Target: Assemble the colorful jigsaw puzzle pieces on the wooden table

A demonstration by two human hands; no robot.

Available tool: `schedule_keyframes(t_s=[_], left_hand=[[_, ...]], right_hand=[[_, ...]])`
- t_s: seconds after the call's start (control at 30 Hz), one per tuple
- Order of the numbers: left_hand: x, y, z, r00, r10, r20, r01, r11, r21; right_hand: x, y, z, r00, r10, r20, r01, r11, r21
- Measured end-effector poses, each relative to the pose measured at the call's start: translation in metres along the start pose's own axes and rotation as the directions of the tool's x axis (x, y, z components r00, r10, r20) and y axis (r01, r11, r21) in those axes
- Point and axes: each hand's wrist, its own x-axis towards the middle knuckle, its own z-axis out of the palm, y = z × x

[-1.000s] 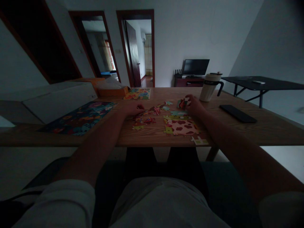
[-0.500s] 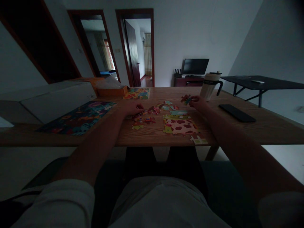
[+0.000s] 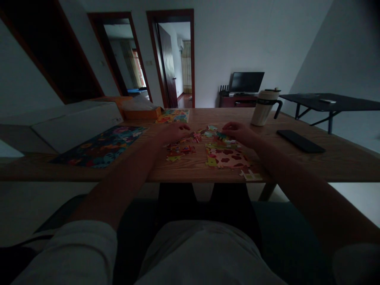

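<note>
Loose jigsaw puzzle pieces lie in a cluster on the wooden table. To their right is a partly joined jigsaw puzzle with a pink, brown-spotted pattern. My left hand hovers just behind the loose pieces, its fingers apart and nothing visible in them. A puzzle piece with green on it is pinched in my right hand, low over the back edge of the joined part. Near the table's front edge lies a pale puzzle piece.
A beige tumbler and a black phone-like slab are on the right. At left stand a white box and an orange box, with a dark floral puzzle and a colourful puzzle sheet nearby.
My right hand has moved left and lower with the puzzle piece, from beside the tumbler to the joined puzzle. My left hand has shifted slightly up and right, its fingers stretching out.
</note>
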Motion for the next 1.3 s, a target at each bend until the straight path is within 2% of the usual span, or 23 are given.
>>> schedule_keyframes(t_s=[0.07,0.17,0.23,0.3,0.4,0.47,0.6,0.73,0.87,1.03,1.23,1.3], left_hand=[[-0.001,0.017,0.006,0.993,0.113,0.045,-0.110,0.991,-0.078],[-0.004,0.037,0.015,0.957,0.227,0.180,-0.198,0.966,-0.167],[-0.008,0.044,0.019,0.931,0.269,0.246,-0.231,0.958,-0.171],[-0.012,0.047,0.024,0.913,0.296,0.279,-0.264,0.953,-0.148],[-0.013,0.049,0.032,0.898,0.318,0.304,-0.307,0.948,-0.087],[-0.013,0.050,0.038,0.895,0.335,0.295,-0.338,0.940,-0.043],[-0.013,0.052,0.041,0.891,0.361,0.276,-0.367,0.930,-0.032],[-0.015,0.047,0.030,0.881,0.326,0.342,-0.318,0.945,-0.081],[-0.015,0.037,0.019,0.855,0.309,0.415,-0.290,0.951,-0.111],[-0.015,0.035,0.016,0.846,0.307,0.435,-0.298,0.950,-0.092],[-0.012,0.027,0.019,0.849,0.320,0.421,-0.316,0.945,-0.080],[-0.010,0.025,0.019,0.845,0.330,0.420,-0.326,0.942,-0.083]], right_hand=[[-0.007,-0.010,0.017,0.993,-0.057,0.100,0.066,0.993,-0.098],[-0.017,-0.023,0.039,0.962,-0.142,0.233,0.191,0.960,-0.206],[-0.019,-0.027,0.046,0.943,-0.200,0.264,0.267,0.932,-0.247],[-0.018,-0.025,0.045,0.943,-0.239,0.232,0.300,0.912,-0.279],[-0.011,-0.016,0.036,0.966,-0.228,0.123,0.258,0.894,-0.365],[-0.008,-0.010,0.030,0.978,-0.187,0.096,0.210,0.874,-0.439],[-0.010,-0.006,0.025,0.976,-0.115,0.184,0.198,0.822,-0.534],[-0.010,-0.005,0.024,0.965,-0.106,0.238,0.222,0.811,-0.541],[-0.008,-0.002,0.023,0.961,-0.122,0.249,0.237,0.828,-0.508],[-0.008,0.000,0.021,0.959,-0.127,0.255,0.243,0.832,-0.499],[-0.011,-0.004,0.021,0.964,-0.017,0.267,0.160,0.834,-0.528],[-0.012,-0.007,0.021,0.962,-0.021,0.274,0.172,0.822,-0.543]])
